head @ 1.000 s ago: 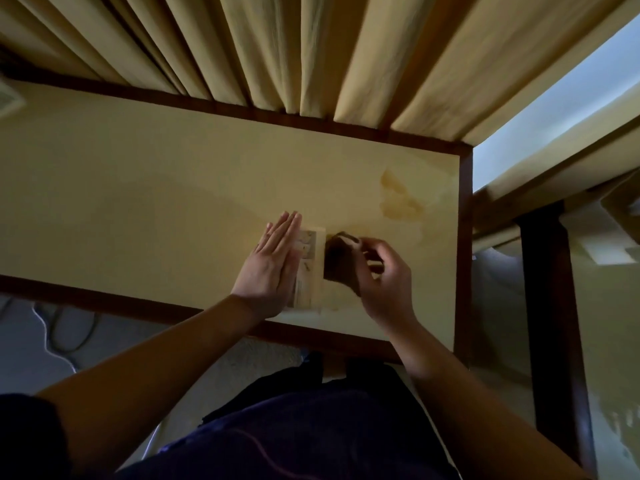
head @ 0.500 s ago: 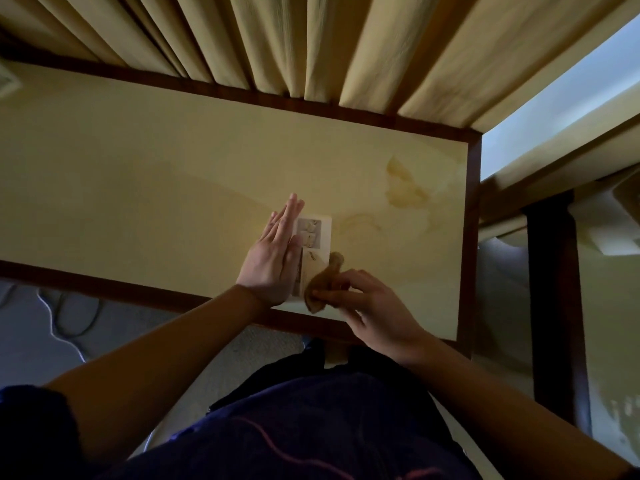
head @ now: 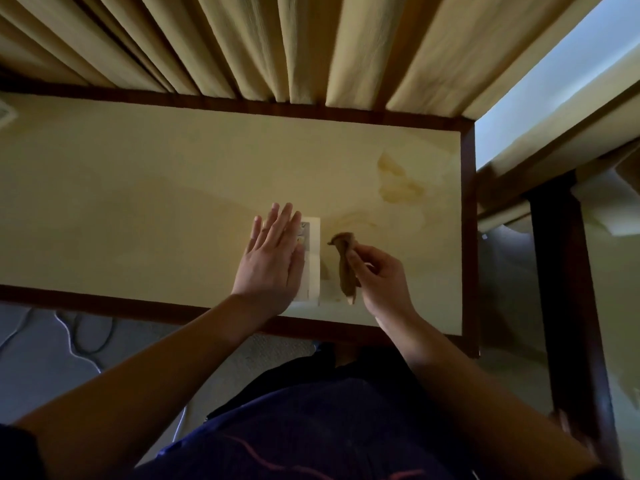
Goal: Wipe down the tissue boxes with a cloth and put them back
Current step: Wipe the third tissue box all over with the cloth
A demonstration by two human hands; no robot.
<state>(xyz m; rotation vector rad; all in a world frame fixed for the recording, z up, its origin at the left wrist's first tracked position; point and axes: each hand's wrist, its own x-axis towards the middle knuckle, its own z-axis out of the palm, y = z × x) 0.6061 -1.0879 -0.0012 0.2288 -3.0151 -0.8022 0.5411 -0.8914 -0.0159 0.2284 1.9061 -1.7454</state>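
Note:
A small white tissue box (head: 311, 261) stands near the front edge of the cream table (head: 156, 202). My left hand (head: 272, 261) lies flat with straight fingers on the box's left part, covering much of its top. My right hand (head: 379, 278) pinches a crumpled brown cloth (head: 346, 268) just right of the box, a small gap apart from its right side.
The table has a dark wooden rim (head: 469, 237), and stains (head: 398, 181) mark its right part. Pleated curtains (head: 277, 46) hang behind it. Cables (head: 79, 337) lie on the floor at lower left. A dark wooden post (head: 568, 306) stands to the right.
My right hand has lifted the cloth off the box top and moved it to the right of the box. My left hand stays flat on the box.

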